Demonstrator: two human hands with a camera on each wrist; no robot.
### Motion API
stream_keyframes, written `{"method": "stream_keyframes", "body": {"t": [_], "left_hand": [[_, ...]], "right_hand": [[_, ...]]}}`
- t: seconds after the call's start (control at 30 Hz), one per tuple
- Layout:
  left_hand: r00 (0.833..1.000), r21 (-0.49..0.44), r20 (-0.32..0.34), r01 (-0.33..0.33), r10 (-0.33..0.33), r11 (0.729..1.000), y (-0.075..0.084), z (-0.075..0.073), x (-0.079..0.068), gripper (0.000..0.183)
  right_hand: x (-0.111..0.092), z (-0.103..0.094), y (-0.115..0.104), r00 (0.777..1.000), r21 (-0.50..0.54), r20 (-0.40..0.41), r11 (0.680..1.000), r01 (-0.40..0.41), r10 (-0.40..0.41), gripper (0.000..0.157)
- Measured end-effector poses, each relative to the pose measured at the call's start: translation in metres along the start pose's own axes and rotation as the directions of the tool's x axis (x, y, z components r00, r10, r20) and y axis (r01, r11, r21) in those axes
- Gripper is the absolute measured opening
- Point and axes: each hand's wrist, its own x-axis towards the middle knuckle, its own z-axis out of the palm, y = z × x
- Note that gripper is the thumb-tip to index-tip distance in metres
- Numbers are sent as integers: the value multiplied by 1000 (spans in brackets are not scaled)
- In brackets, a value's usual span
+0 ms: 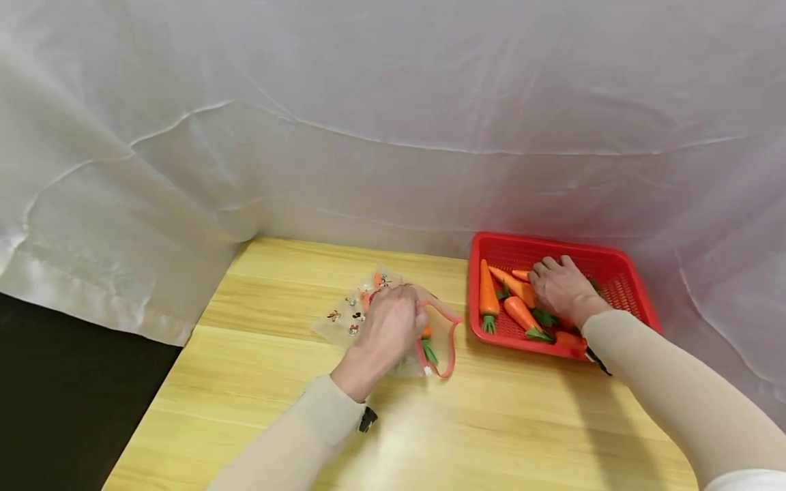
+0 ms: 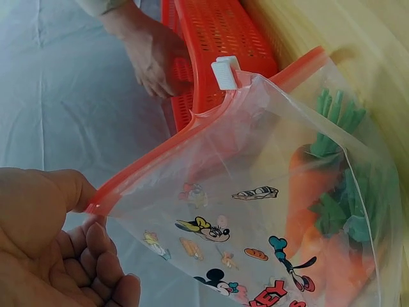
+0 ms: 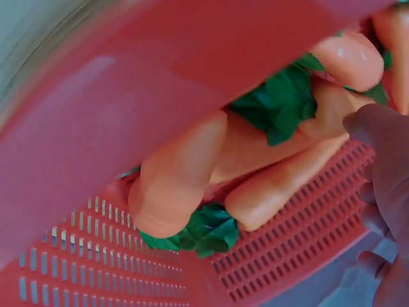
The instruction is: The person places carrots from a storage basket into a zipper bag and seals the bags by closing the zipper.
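Note:
My left hand (image 1: pixel 389 320) pinches one end of the red zip edge of a clear zip bag (image 2: pixel 211 192) printed with cartoon figures. In the left wrist view, thumb and forefinger hold that corner, and the bag's mouth gapes in the head view. Orange carrots (image 2: pixel 307 179) with green tops show through the plastic. A white slider (image 2: pixel 225 73) sits on the zip. My right hand (image 1: pixel 561 286) is inside the red basket (image 1: pixel 552 243), over a pile of carrots. Its thumb meets the end of one carrot (image 3: pixel 332 112) in the right wrist view; its other fingers lie partly out of frame.
Several carrots lie in the basket, one (image 1: pixel 488 296) along its left side. The basket stands right of the bag on a wooden table (image 1: pixel 503 423). A pale cloth (image 1: pixel 393 123) hangs behind the table. A dark area (image 1: pixel 61 395) lies beyond its left edge.

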Motion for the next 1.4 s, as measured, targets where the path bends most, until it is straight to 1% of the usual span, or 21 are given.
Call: {"method": "stream_keyframes", "body": {"t": [0.1, 0.27, 0.37, 0.47, 0.57, 0.63, 0.73, 0.83, 1.0, 1.07, 1.2, 1.23, 1.3, 1.4], "left_hand": [[1000, -3, 4, -3, 3, 1000, 2, 1, -2, 18], [999, 20, -25, -26, 27, 999, 4, 3, -5, 19], [998, 30, -43, -44, 45, 999, 6, 4, -6, 19], [998, 29, -43, -47, 48, 998, 8, 5, -6, 19], [998, 24, -44, -47, 48, 999, 8, 6, -6, 19], [997, 22, -48, -53, 54, 998, 9, 7, -6, 20], [997, 15, -54, -61, 62, 998, 8, 7, -5, 21], [997, 5, -52, -65, 65, 998, 7, 7, -3, 21], [998, -9, -29, -48, 48, 999, 4, 7, 2, 20], [999, -12, -25, -39, 39, 999, 2, 7, 4, 19], [999, -27, -30, -29, 28, 999, -1, 6, 8, 17], [999, -32, -29, -25, 24, 999, -1, 6, 9, 17], [1000, -38, -25, -18, 17, 999, -2, 6, 10, 17], [1000, -40, -15, -10, 10, 999, -3, 5, 12, 17]], "right_hand": [[0, 5, -3, 999, 2, 37, 1000, 1, -1, 35], [0, 11, -9, 996, 44, 84, 999, -25, 21, 33], [-2, 14, -11, 992, 73, 110, 995, -62, 54, 36], [-6, 18, -11, 987, 82, 135, 992, -101, 89, 39], [-9, 22, -12, 984, 91, 142, 988, -125, 111, 40], [-11, 24, -11, 983, 95, 142, 987, -127, 113, 39], [-13, 24, -10, 982, 123, 135, 981, -150, 133, 40], [-15, 21, -8, 975, 165, 115, 965, -205, 188, 46], [-21, 10, -5, 958, 253, 45, 924, -287, 285, 53], [-24, 5, -5, 948, 293, 13, 905, -308, 318, 55], [-31, -5, -7, 923, 348, -49, 873, -342, 381, 52], [-33, -8, -7, 918, 350, -65, 871, -346, 391, 52], [-36, -13, -8, 913, 337, -95, 876, -345, 397, 51], [-42, -22, -9, 913, 300, -149, 897, -323, 379, 49]]}}
